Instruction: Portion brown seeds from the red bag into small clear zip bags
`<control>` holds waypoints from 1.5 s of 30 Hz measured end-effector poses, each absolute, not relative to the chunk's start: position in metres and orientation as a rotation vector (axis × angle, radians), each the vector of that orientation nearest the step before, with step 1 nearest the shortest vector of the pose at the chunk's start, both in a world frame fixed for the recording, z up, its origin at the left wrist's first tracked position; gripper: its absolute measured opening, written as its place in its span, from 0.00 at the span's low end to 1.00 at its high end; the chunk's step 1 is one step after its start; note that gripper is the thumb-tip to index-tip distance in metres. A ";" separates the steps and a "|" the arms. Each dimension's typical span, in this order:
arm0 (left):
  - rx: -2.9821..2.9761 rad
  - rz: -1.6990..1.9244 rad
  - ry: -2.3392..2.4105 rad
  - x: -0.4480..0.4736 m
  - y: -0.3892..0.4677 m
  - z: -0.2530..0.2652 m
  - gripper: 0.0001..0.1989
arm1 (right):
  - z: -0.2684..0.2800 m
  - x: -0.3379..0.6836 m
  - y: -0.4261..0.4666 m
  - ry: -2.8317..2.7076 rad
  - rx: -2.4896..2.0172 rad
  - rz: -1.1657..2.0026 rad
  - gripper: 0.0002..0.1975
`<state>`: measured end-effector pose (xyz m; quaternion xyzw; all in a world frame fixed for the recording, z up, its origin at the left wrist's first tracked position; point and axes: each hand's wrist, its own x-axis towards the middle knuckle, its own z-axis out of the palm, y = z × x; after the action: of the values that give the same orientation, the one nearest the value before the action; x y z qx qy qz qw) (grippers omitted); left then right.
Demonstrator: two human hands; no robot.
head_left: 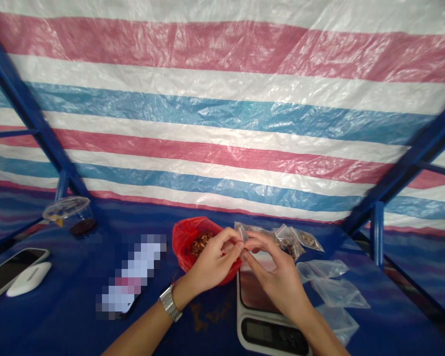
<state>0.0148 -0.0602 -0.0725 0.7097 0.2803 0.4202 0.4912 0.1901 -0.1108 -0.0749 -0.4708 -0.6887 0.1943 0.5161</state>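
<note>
The background is filled by a striped tarpaulin (222, 109), below which a blue tabletop (141, 217) is seen. Over it, the left hand (218, 254) and the right hand (276, 269) are brought close together, fingers narrowed. The digital scale (254, 294) is partly covered by the right hand, and just left of it a red plastic bag (183, 242) of brown dried pieces (200, 243) is partly hidden by the left. At the far left, a smartphone (11, 272), a lidded clear tub (74, 212) and a white earbud case (29, 279) are set. Flat clear bags (341, 292) are spread right of the scale; filled zip bags (307, 240) are laid behind it. A silver wristwatch (169, 302) is worn on the left wrist. Between both hands' fingertips, a small clear bag (241, 229) is pinched (whether its mouth is parted cannot be told).
</note>
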 end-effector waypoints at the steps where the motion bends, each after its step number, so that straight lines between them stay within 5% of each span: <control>1: 1.712 1.023 0.675 0.015 -0.060 -0.072 0.12 | -0.074 0.190 -0.111 -1.663 -1.137 0.436 0.17; 23: 1.861 0.937 0.706 0.016 -0.066 -0.068 0.05 | -0.080 0.186 -0.109 -1.563 -1.081 0.609 0.14; 35: 1.801 1.027 0.806 0.017 -0.065 -0.069 0.10 | -0.077 0.173 -0.122 -1.563 -1.205 0.166 0.06; 45: 1.642 1.014 0.616 0.010 -0.055 -0.069 0.12 | -0.075 0.173 -0.121 -1.661 -1.282 0.166 0.06</control>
<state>0.0099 -0.0546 -0.0686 0.6875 0.2580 0.4246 0.5296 0.1726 -0.1207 -0.0748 -0.5292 -0.6854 0.0686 0.4955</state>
